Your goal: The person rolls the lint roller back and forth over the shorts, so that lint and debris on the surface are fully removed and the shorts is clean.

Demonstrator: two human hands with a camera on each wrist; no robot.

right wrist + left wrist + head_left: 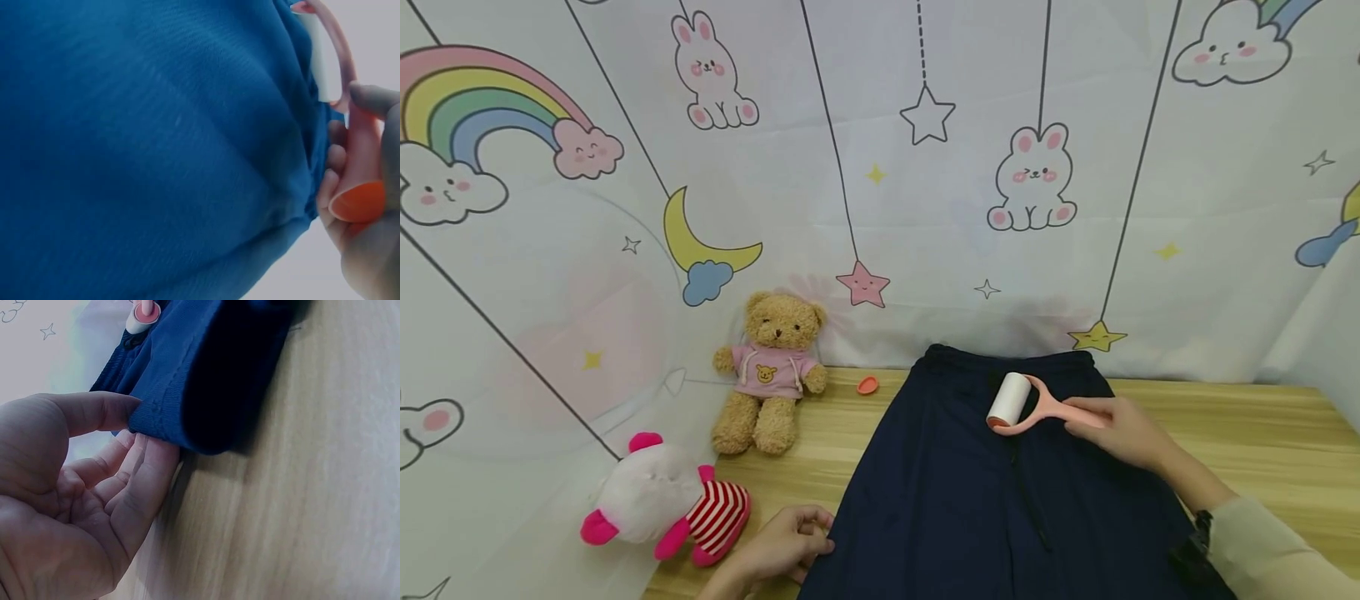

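Looking at the right hand (pixel 1112 429), we see thumb and fingers closed around the pink handle (pixel 362 150) of a roller (pixel 1011 398). Its white roll is to the left of this grip, over the dark blue garment (pixel 925 475), near the waistband. The left hand (pixel 81 481) pinches 1 edge of this garment, with only cloth in the narrow gap. A black cord (pixel 1027 500) lies on the garment, between the 2 hands. Left of the left hand we notice a white plush toy (pixel 647 493); farther ahead sits a teddy bear (pixel 782 371), near a small orange piece (pixel 867 385).
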